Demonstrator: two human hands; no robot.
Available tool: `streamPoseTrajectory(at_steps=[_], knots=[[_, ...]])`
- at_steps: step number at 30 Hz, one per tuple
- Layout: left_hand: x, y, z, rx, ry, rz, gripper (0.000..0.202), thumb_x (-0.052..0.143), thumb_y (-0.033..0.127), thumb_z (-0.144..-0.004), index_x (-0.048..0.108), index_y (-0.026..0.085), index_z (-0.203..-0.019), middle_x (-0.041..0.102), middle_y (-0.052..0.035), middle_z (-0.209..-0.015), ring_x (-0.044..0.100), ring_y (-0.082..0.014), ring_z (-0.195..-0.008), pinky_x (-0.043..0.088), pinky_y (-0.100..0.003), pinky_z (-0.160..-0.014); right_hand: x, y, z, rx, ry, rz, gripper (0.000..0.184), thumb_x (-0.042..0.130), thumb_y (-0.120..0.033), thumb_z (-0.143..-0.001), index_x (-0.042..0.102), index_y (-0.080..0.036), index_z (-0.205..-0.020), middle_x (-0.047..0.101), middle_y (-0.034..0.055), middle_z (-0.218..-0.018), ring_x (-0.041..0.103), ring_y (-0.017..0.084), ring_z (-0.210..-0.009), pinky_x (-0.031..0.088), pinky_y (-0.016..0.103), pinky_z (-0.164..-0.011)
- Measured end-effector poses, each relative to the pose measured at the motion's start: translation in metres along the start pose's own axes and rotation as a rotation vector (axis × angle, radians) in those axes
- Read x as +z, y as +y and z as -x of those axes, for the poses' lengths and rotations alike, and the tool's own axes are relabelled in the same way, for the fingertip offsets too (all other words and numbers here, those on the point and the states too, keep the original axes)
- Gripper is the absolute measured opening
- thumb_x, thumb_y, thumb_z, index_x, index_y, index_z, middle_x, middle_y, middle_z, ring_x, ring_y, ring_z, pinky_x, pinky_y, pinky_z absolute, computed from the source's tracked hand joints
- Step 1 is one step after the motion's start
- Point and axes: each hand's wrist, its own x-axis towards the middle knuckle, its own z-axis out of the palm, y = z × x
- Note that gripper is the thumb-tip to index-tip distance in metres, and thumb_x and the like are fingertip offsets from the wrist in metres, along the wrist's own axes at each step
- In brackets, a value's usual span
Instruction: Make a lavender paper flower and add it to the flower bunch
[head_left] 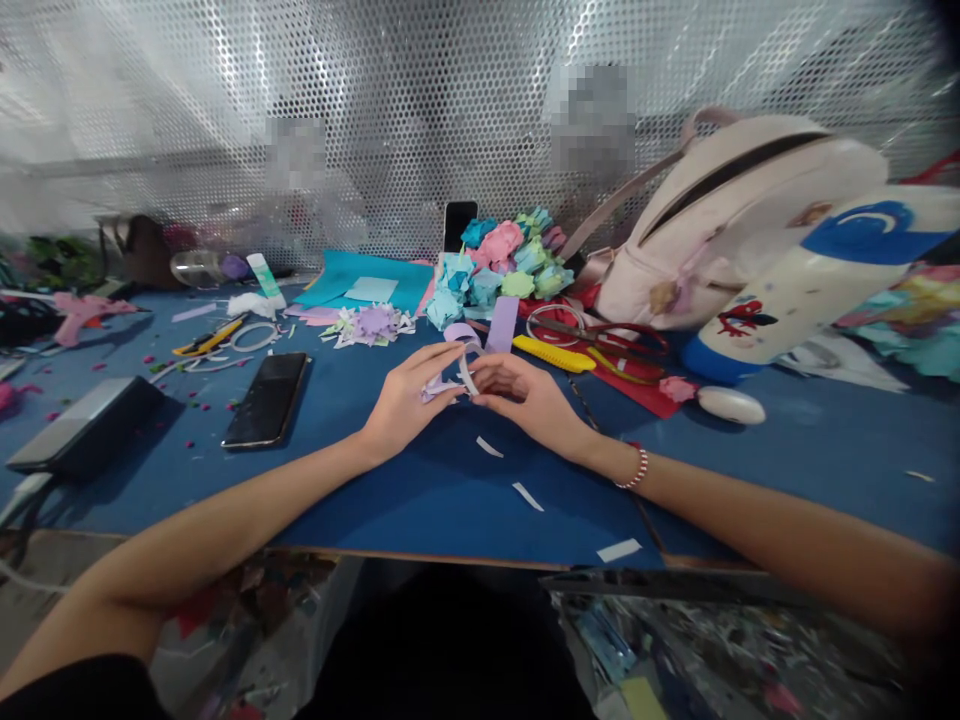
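Note:
Over the blue table my left hand (409, 400) pinches a small folded piece of lilac paper (441, 388). Facing it, my right hand (529, 395) has its fingers curled round a thin white ring that looks like a roll of tape (466, 372). The fingertips of both hands nearly meet at the ring. Just behind them lie a lilac paper strip (502, 322) and a curled lilac strip (463, 333). A pile of lilac paper flowers (375, 324) sits beyond my left hand. Several white scraps (527, 496) are scattered in front.
A black phone (266, 400) and a power bank (88, 425) lie left, with a yellow cutter (210, 338) and pink glue gun (94, 315) behind. Coloured paper flowers (499, 260) are heaped at the back. Scissors (600, 335), a pink bag (750, 210) and a large bottle (795, 290) stand right.

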Motion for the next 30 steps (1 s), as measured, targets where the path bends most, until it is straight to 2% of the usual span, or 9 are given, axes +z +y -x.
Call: streamPoseTrajectory(at_steps=[4,9,16,19,27,30], knots=[[-0.001,0.002,0.0,0.005,0.035,0.002,0.032,0.065,0.018,-0.089,0.066,0.021,-0.121,0.067,-0.0101,-0.121,0.063,-0.0217,-0.114,0.05,-0.04,-0.1,-0.002,0.001,0.0,-0.002,0.052,-0.01,0.031,0.073,-0.033,-0.082,0.059,-0.023,-0.107,0.068,0.004,-0.092,0.067,0.02,-0.089,0.057,0.039,-0.086],[0.0,0.006,0.001,-0.001,0.014,0.039,0.025,0.066,0.014,-0.088,0.071,0.02,-0.112,0.068,-0.0087,-0.112,0.062,-0.0211,-0.107,0.05,-0.038,-0.094,-0.005,0.004,-0.001,-0.018,0.091,0.003,0.025,0.072,-0.03,-0.082,0.059,-0.022,-0.101,0.069,0.0032,-0.091,0.068,0.018,-0.086,0.058,0.038,-0.085],[-0.007,0.002,-0.004,-0.125,-0.06,0.125,0.023,0.056,0.01,-0.092,0.072,0.023,-0.102,0.066,-0.0053,-0.103,0.061,-0.0195,-0.101,0.049,-0.036,-0.089,-0.005,0.006,0.0,-0.064,0.087,0.052,0.02,0.073,-0.029,-0.082,0.064,-0.021,-0.099,0.07,0.0033,-0.09,0.069,0.018,-0.085,0.059,0.036,-0.084],[-0.011,0.001,-0.006,-0.119,-0.097,0.1,0.026,0.051,0.008,-0.093,0.072,0.023,-0.098,0.065,-0.0046,-0.101,0.06,-0.0198,-0.1,0.047,-0.037,-0.089,-0.004,0.005,0.0,-0.072,0.078,0.09,0.019,0.072,-0.031,-0.082,0.065,-0.021,-0.097,0.071,0.0039,-0.09,0.069,0.019,-0.084,0.059,0.036,-0.083],[-0.01,0.008,-0.006,-0.035,-0.127,-0.012,0.018,0.053,0.01,-0.093,0.067,0.021,-0.096,0.065,-0.0035,-0.1,0.06,-0.0197,-0.099,0.041,-0.038,-0.091,-0.004,0.001,0.0,-0.127,0.042,0.204,0.011,0.072,-0.029,-0.082,0.066,-0.02,-0.086,0.07,0.0032,-0.086,0.066,0.017,-0.076,0.058,0.032,-0.073],[-0.009,0.009,-0.003,0.001,-0.127,-0.065,0.017,0.052,0.012,-0.094,0.066,0.021,-0.095,0.063,-0.0053,-0.106,0.058,-0.0211,-0.105,0.041,-0.04,-0.094,-0.005,0.002,0.001,-0.134,0.036,0.232,0.009,0.07,-0.028,-0.084,0.069,-0.02,-0.088,0.071,0.0043,-0.089,0.066,0.017,-0.077,0.057,0.031,-0.072]])
